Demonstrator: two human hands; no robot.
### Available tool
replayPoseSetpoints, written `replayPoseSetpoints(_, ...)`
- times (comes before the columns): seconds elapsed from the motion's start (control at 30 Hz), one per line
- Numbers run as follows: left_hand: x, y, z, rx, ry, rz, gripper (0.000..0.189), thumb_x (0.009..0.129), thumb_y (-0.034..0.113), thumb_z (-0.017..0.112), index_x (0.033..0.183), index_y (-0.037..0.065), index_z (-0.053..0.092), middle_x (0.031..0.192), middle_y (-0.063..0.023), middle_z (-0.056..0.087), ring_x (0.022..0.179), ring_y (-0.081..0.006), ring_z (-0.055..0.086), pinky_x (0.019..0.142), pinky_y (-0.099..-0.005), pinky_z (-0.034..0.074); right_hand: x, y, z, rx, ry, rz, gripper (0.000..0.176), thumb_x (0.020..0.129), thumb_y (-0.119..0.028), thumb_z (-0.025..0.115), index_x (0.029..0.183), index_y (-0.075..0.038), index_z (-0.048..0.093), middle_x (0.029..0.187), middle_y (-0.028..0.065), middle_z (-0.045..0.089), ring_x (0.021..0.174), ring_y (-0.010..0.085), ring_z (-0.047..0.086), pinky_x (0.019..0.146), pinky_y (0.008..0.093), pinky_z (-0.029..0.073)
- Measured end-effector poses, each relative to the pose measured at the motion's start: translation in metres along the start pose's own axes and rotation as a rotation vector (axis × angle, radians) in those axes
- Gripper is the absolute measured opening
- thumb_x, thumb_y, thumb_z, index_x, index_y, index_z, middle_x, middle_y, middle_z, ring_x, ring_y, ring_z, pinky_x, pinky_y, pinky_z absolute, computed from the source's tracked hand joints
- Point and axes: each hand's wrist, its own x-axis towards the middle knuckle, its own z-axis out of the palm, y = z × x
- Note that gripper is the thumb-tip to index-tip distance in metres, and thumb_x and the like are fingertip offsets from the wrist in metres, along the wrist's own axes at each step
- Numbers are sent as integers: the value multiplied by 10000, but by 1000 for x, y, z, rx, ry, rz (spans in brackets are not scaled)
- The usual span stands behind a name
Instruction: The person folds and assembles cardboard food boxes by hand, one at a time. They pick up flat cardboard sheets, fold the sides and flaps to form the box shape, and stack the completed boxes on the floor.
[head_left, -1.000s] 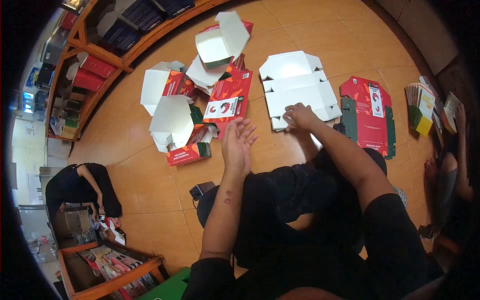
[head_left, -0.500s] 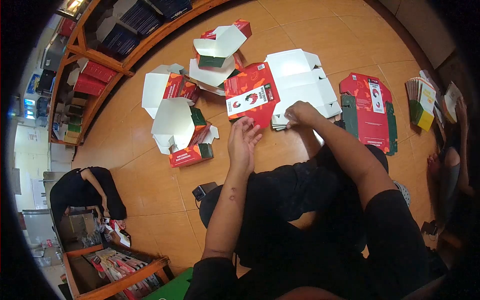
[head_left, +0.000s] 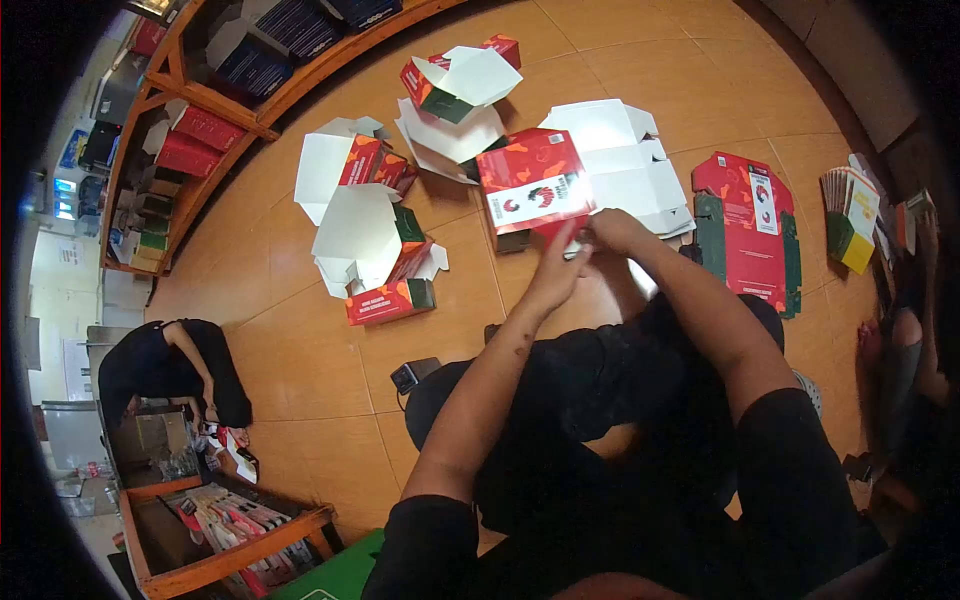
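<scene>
Red carton (head_left: 533,185) just above the middle of the frame, lifted off the floor and tilted, printed face up. Likely light, thin card: stiff across the panels, limp along the creases, easy to dent or tear at the tabs. Best pinched at an edge close to a fold, not mid-panel. Gripped at its lower edge by both hands, just beneath it in the frame: left hand (head_left: 556,270) reaching up, fingers closed on the edge; right hand (head_left: 612,230) curled tight on the lower right corner. Behind, toward the upper right, a stack of white flat blanks (head_left: 640,180). Further left, folded boxes (head_left: 365,245) on the wooden floor (head_left: 300,350); far right, a red flat blank (head_left: 745,225).
</scene>
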Motion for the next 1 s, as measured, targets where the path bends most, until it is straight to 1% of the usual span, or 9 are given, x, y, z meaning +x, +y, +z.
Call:
replayPoseSetpoints(0.07,27,-61,-14,-27,247,33,821,987,332,552,1564,158,-5,1562,-233,215,926,-236,664,631,-304,529,-5,-14,-7,-62,96,60,165,857,-186,601,939,-65,678,895,185,701,859,345,687,761,452,534)
replayPoseSetpoints(0.17,6,-4,-28,-198,412,-246,895,969,365,574,1556,172,-74,1567,-248,188,958,-273,664,632,-298,522,-7,-17,-17,-56,83,58,169,840,-111,576,964,-60,679,899,179,705,867,347,688,781,460,534)
replayPoseSetpoints(0.23,4,-3,-36,-195,466,-259,931,960,373,580,1548,162,-111,1565,-241,194,938,-284,667,627,-303,519,-4,-15,-23,-30,47,95,172,834,-131,592,969,-65,674,882,170,706,852,352,686,785,457,535)
replayPoseSetpoints(0.37,8,-11,-42,-164,671,-213,889,932,306,592,1544,25,13,1427,-242,412,874,-257,669,644,-316,529,-15,-17,-42,85,-145,43,266,809,-221,661,1049,-106,669,962,151,692,906,362,665,829,435,540)
replayPoseSetpoints(0.47,7,-14,-48,-152,678,-276,839,920,301,604,1531,-9,119,1421,-248,427,1048,-296,633,815,-361,527,-24,-21,-24,28,16,4,408,768,-300,716,1137,-137,653,1158,137,618,1079,342,597,896,435,523)
replayPoseSetpoints(0.53,16,-36,-54,2,824,-173,759,917,301,607,1500,-13,235,1426,-257,421,1231,-318,528,998,-401,430,-25,-26,-22,17,4,18,410,769,-302,730,1148,-163,657,1191,120,580,1124,332,567,913,434,521)
replayPoseSetpoints(0.63,10,-26,-49,-80,858,-160,695,920,309,605,1460,-11,308,1450,-269,392,1343,-345,409,1095,-411,318,-23,-31,-18,4,-2,32,429,754,-317,762,1150,-186,663,1225,96,540,1176,316,532,933,435,517)
replayPoseSetpoints(0.83,0,4,-34,-227,792,-174,522,954,275,570,1369,12,395,1332,-196,478,1057,-248,584,828,-349,496,-8,-7,0,110,39,-59,476,705,-368,817,1103,-150,674,1205,104,573,1134,330,557,933,429,502)
replayPoseSetpoints(1.0,0,-4,-30,-265,707,-162,432,975,253,547,1319,21,428,1245,-148,511,934,-181,596,712,-298,497,-7,-5,-6,141,53,-105,455,757,-407,765,1069,-88,678,1118,148,632,1044,351,604,912,429,500)
